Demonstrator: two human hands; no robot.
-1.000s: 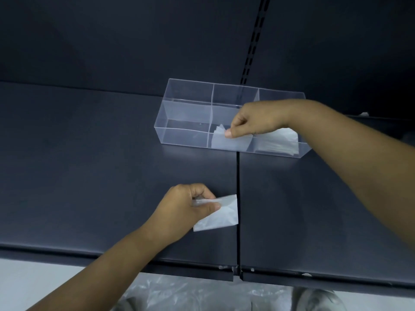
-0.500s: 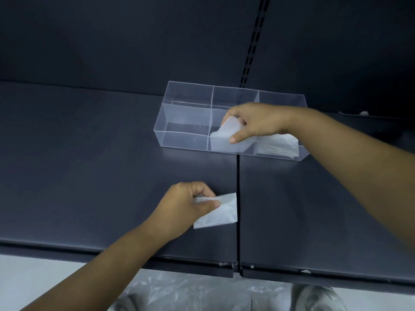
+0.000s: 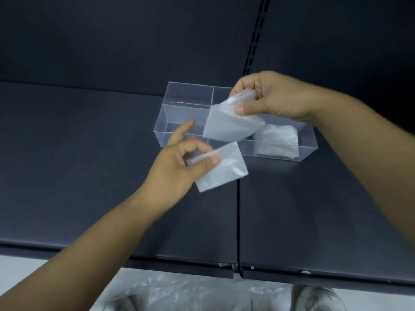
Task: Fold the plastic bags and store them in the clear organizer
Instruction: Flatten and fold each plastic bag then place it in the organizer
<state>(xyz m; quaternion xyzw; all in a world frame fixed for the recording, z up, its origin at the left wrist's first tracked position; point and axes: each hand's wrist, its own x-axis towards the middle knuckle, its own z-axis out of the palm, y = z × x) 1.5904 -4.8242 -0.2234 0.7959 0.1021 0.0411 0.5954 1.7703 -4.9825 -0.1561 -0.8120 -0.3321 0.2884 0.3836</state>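
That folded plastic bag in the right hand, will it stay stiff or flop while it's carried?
Probably floppy: the folded bag bends and droops below where the right hand pinches it. Likely very light: thumb and fingertips at one corner carry it. It looks glossy, so possibly slippery and apt to unfold.

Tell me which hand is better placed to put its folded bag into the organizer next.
Probably the right. The right hand pinches the upper folded bag directly over the clear organizer, near its middle compartments. The left hand holds the lower folded bag in front of the organizer, over the shelf.
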